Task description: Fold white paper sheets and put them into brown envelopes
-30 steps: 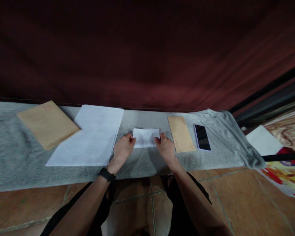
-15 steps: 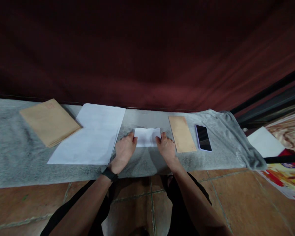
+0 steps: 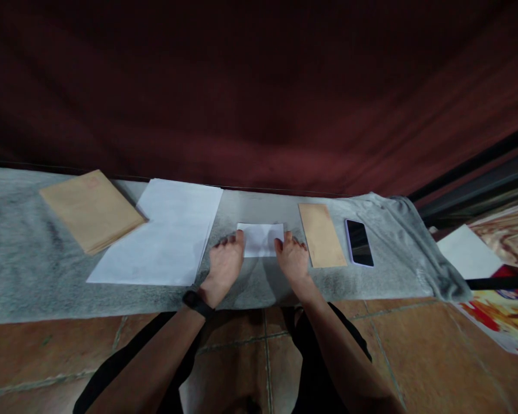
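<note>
A folded sheet of white paper (image 3: 262,240) lies between my two hands, its long side running left to right. My left hand (image 3: 225,261), with a dark band on the wrist, has its fingers curled at the paper's left edge and its thumb on that edge. At the right edge, my right hand (image 3: 294,261) grips the paper between thumb and curled fingers. Just right of that hand rests a single brown envelope (image 3: 322,236). A stack of white paper sheets (image 3: 168,241) is to the left of my left hand.
Several brown envelopes (image 3: 90,207) are stacked at the left, overlapping the white sheets. A phone (image 3: 360,243) with a pale purple edge lies right of the single envelope. All rest on a grey cloth (image 3: 397,247). Behind hangs a dark red curtain (image 3: 259,115).
My left hand has turned, and its thumb now points forward along the paper's left edge. The right hand keeps nearly the same place. The folded paper lies flatter.
</note>
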Demonstrator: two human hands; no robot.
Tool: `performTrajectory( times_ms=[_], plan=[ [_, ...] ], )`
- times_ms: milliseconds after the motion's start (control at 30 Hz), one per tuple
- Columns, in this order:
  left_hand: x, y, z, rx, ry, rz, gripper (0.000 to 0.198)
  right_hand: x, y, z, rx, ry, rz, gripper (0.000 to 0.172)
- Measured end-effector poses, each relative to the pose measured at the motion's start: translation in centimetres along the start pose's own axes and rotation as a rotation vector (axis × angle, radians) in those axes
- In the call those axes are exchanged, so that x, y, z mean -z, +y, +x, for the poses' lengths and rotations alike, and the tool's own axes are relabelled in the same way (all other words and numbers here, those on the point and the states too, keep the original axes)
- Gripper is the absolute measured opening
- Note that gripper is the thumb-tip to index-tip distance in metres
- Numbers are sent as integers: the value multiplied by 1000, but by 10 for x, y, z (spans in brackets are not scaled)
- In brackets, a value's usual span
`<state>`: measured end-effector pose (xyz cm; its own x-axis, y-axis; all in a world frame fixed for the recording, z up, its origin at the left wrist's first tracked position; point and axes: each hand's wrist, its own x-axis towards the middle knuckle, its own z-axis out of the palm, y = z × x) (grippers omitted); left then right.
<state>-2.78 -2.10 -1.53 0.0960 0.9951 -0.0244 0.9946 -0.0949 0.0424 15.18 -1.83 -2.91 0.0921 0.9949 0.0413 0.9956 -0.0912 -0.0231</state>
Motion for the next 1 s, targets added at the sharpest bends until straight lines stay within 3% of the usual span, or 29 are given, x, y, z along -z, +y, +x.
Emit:
performTrajectory(
  times_ms=[200,533,667,800,900,1000],
  plan=[
    [-4,6,-3,-158,92,-4,35,-2,0,-1,11,10,8,27],
    [-38,11,-4,-333,83,-200,59,0,1,-1,10,43,68,33],
    [-47,11,-2,-338,117,-185,57,-7,-2,-1,157,116,255,41],
    [-56,11,-3,-348,150,-201,60,-24,-16,-7,379,74,488,49],
    [-60,11,-5,-345,148,-217,62,-34,-27,-14,466,29,495,56],
    [-60,11,-4,-302,133,-211,62,-38,-29,-17,447,9,436,59]
  ],
)
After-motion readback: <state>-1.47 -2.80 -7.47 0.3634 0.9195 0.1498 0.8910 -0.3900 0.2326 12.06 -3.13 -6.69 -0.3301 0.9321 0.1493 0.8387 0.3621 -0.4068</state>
